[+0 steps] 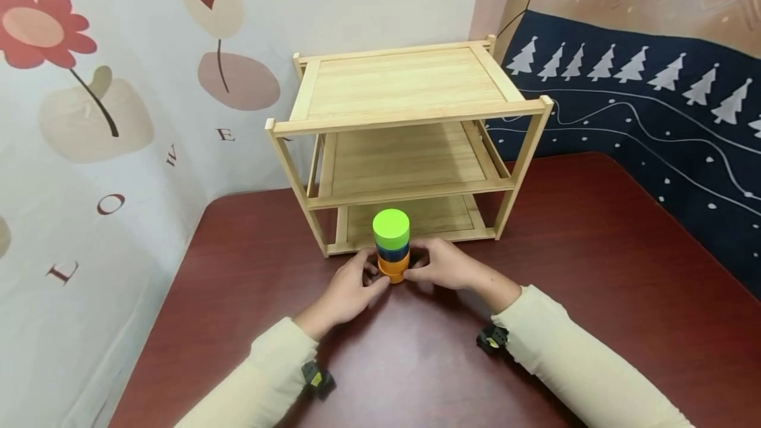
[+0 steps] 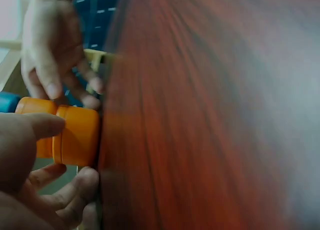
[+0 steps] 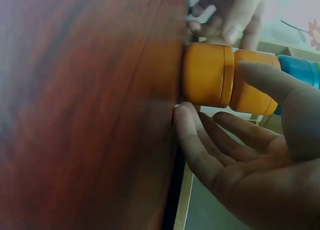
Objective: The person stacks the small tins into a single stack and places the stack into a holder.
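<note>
A stack of rounded cylinders stands upright on the table in front of the rack. Its top piece is a bright green cylinder (image 1: 391, 230), with a blue cylinder (image 1: 394, 253) under it. Below these come an upper orange cylinder (image 3: 252, 85) and a lower orange cylinder (image 2: 80, 136) at the table. From the left, my left hand (image 1: 349, 286) flanks the base, its thumb overlapping the orange pieces in the left wrist view. My right hand (image 1: 442, 264) is on the opposite side, thumb along the upper orange cylinder, fingers loosely bent close to the lower one.
Right behind the stack stands a three-tier wooden rack (image 1: 410, 111). The reddish-brown table (image 1: 238, 269) runs out to both sides. A wall with flower pictures (image 1: 143, 170) borders it at the left, and a dark tree-patterned covering (image 1: 642, 117) at the right.
</note>
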`<state>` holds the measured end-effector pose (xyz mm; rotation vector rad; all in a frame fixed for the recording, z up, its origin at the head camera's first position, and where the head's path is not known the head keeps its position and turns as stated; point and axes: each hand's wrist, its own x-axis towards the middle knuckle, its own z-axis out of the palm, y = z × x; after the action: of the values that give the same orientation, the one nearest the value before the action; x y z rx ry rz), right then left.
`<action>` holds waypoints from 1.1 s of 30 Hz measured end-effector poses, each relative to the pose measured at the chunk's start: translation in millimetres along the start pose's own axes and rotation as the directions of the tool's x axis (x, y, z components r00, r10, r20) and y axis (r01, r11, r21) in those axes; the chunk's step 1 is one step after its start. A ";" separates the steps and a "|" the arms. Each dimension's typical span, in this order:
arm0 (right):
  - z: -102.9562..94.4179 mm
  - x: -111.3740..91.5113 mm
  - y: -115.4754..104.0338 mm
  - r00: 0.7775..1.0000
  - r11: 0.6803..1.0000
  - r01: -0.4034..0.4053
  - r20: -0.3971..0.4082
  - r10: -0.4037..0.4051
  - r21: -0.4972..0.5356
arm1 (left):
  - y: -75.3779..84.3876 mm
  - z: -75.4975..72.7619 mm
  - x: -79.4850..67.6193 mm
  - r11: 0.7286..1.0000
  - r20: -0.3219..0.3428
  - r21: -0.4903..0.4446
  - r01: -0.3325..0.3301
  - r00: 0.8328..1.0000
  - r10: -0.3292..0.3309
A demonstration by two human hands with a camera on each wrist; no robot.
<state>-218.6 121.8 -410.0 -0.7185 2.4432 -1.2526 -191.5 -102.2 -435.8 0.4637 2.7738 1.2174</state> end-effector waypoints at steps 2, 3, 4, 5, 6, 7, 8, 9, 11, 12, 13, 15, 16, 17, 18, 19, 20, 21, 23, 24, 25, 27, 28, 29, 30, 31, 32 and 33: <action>0.9 2.5 0.4 1.000 1.000 -0.010 0.005 0.010 -0.004 | 0.3 -1.8 -0.2 0.999 0.004 0.031 -0.018 1.000 0.018; 1.3 3.8 0.5 1.000 1.000 -0.009 0.010 0.009 -0.003 | 0.7 -3.0 -0.3 0.999 0.006 0.042 -0.025 1.000 0.025; 1.8 5.2 0.6 1.000 1.000 -0.006 0.017 0.006 0.000 | 1.4 -4.3 -0.3 0.998 0.006 0.050 -0.030 1.000 0.029; 2.1 6.3 0.6 1.000 1.000 0.000 0.024 0.000 0.001 | 1.7 -5.5 -0.3 0.997 0.005 0.063 -0.039 0.999 0.039; 2.6 7.5 0.5 0.999 1.000 0.008 0.032 -0.008 0.002 | 2.1 -6.8 -0.2 0.996 0.006 0.074 -0.045 0.999 0.045; 3.0 8.4 0.4 0.999 1.000 0.015 0.039 -0.015 0.005 | 2.5 -8.1 -0.4 0.995 0.006 0.084 -0.055 0.998 0.055; 3.4 9.2 0.0 0.999 1.000 0.020 0.043 -0.021 0.003 | 2.8 -9.4 -0.5 0.994 0.010 0.093 -0.061 0.998 0.060; 3.7 9.8 -0.3 0.999 1.000 0.023 0.044 -0.023 -0.002 | 3.2 -10.5 -0.6 0.993 0.015 0.097 -0.066 0.998 0.065; 4.4 10.8 -0.7 0.998 0.999 0.030 0.046 -0.029 -0.017 | 3.6 -12.4 -0.7 0.991 0.021 0.108 -0.077 0.997 0.075; 4.8 11.3 -0.9 0.999 0.999 0.029 0.046 -0.028 -0.027 | 4.0 -13.3 -0.9 0.991 0.022 0.107 -0.079 0.997 0.078; 5.3 11.7 -1.2 0.999 0.999 0.027 0.041 -0.025 -0.043 | 4.4 -14.0 -1.1 0.990 0.019 0.109 -0.086 0.996 0.084; 6.5 12.8 -2.0 0.999 0.997 0.024 0.031 -0.021 -0.074 | 4.7 -15.0 -1.2 0.991 0.020 0.106 -0.082 0.997 0.080; 7.1 13.4 -2.4 0.999 0.996 0.021 0.027 -0.019 -0.084 | 4.9 -15.3 -1.4 0.991 0.021 0.105 -0.079 0.997 0.077; 7.8 13.9 -3.0 1.000 0.995 0.019 0.023 -0.017 -0.095 | 5.0 -15.6 -1.5 0.992 0.022 0.102 -0.074 0.997 0.072; 8.6 14.6 -3.6 1.000 0.995 0.014 0.020 -0.012 -0.101 | 5.2 -15.8 -1.6 0.993 0.025 0.098 -0.066 0.998 0.064; 9.2 15.1 -4.3 1.000 0.994 0.015 0.018 -0.013 -0.109 | 5.3 -16.1 -1.6 0.994 0.029 0.096 -0.057 0.998 0.055; 9.7 15.6 -4.8 1.000 0.994 0.016 0.020 -0.014 -0.109 | 5.4 -16.2 -1.6 0.994 0.034 0.093 -0.048 0.998 0.045; 10.1 16.0 -5.4 1.000 0.993 0.016 0.022 -0.013 -0.113 | 5.6 -16.4 -1.6 0.995 0.035 0.091 -0.043 0.999 0.040; 10.6 16.5 -6.2 1.000 0.993 0.015 0.027 -0.012 -0.119 | 6.0 -16.7 -1.3 0.996 0.034 0.087 -0.035 0.999 0.032; 10.5 16.5 -6.4 1.000 0.992 0.012 0.029 -0.009 -0.123 | 6.4 -16.8 -1.0 0.995 0.032 0.087 -0.038 0.999 0.035; 10.4 16.5 -6.7 1.000 0.992 0.009 0.029 -0.005 -0.127 | 6.7 -17.0 -0.5 0.995 0.034 0.088 -0.037 0.999 0.035; 10.0 16.5 -6.9 1.000 0.990 0.003 0.028 0.000 -0.139 | 7.5 -17.3 0.4 0.996 0.034 0.085 -0.041 0.999 0.039; 9.8 16.4 -7.1 1.000 0.990 0.002 0.028 0.002 -0.143 | 7.6 -17.4 0.8 0.995 0.035 0.086 -0.045 0.999 0.042; 9.7 16.3 -7.4 1.000 0.989 0.002 0.027 0.002 -0.145 | 7.7 -17.4 1.3 0.995 0.037 0.085 -0.046 0.998 0.043; 9.6 16.4 -7.7 1.000 0.989 0.003 0.026 0.001 -0.147 | 7.6 -17.6 1.8 0.995 0.039 0.086 -0.045 0.998 0.042; 9.7 16.6 -8.1 1.000 0.989 0.006 0.022 -0.003 -0.150 | 7.5 -17.8 2.0 0.996 0.042 0.085 -0.040 0.998 0.037; 9.9 16.9 -8.7 1.000 0.988 0.009 0.020 -0.006 -0.152 | 7.5 -18.0 2.3 0.996 0.040 0.085 -0.039 0.999 0.035; 10.2 17.2 -9.3 1.000 0.988 0.008 0.019 -0.005 -0.152 | 7.5 -18.3 2.5 0.995 0.039 0.088 -0.037 0.999 0.034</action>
<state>-225.3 100.8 -408.9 -0.7748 2.5437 -1.0659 -195.5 -109.5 -417.7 0.5398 2.8081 1.0846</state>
